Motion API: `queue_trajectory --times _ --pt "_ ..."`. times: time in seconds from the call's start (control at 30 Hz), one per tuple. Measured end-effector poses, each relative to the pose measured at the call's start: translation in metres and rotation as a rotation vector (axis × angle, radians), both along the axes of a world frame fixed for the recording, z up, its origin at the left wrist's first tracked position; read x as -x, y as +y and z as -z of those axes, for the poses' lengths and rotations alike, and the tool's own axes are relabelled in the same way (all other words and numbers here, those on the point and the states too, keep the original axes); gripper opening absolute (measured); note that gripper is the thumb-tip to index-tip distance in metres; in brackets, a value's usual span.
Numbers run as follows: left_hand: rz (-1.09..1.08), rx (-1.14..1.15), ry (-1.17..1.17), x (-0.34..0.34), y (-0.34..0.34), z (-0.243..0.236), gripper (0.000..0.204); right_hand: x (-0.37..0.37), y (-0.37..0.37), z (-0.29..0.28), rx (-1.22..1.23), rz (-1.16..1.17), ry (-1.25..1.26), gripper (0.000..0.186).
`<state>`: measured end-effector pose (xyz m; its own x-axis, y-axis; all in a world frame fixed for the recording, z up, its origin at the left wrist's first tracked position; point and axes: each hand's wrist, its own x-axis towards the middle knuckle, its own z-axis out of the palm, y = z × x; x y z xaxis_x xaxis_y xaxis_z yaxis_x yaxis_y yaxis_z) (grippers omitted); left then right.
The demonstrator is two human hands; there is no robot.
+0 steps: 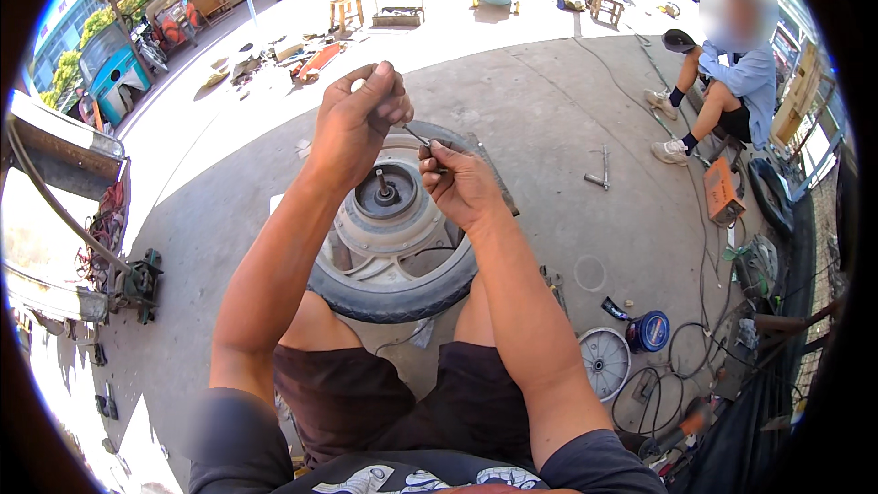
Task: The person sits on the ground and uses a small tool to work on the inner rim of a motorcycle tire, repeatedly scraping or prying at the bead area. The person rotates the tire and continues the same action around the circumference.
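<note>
My left hand (358,119) is closed round the pale handle of a screwdriver (416,134), raised above the wheel. Its thin metal shaft slants down to the right, toward the fingertips of my right hand (462,185). Those fingers are pinched on a small dark piece at the shaft's end, too small to name. Below both hands a motor wheel (437,267) with a black tyre lies flat in front of my knees. An axle (384,185) stands up from its round hub. My forearms hide parts of the rim.
To the right on the concrete lie a T-shaped wrench (600,172), a round metal cover (604,364), a blue tub (648,331) and cables (704,311). An orange box (723,190) stands near a seated person (732,82). At left is a metal vise (137,284).
</note>
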<state>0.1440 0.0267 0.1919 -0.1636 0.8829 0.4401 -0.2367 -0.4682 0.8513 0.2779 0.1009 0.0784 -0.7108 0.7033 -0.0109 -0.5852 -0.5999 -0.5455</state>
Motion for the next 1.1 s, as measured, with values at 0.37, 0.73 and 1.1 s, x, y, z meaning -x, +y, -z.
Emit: queue_trajectory --times 0.37,0.73,1.1 --pt "-0.010 -0.045 -0.095 -0.002 0.006 0.008 0.034 -0.001 -0.001 -0.001 0.047 -0.003 0.028 0.010" --pt "0.054 -0.055 -0.067 0.002 0.013 0.018 0.025 0.001 -0.001 0.002 0.090 -0.037 0.059 0.014" --pt "-0.048 0.320 0.400 0.009 -0.005 0.015 0.041 0.001 -0.001 0.002 0.125 -0.073 0.113 0.015"
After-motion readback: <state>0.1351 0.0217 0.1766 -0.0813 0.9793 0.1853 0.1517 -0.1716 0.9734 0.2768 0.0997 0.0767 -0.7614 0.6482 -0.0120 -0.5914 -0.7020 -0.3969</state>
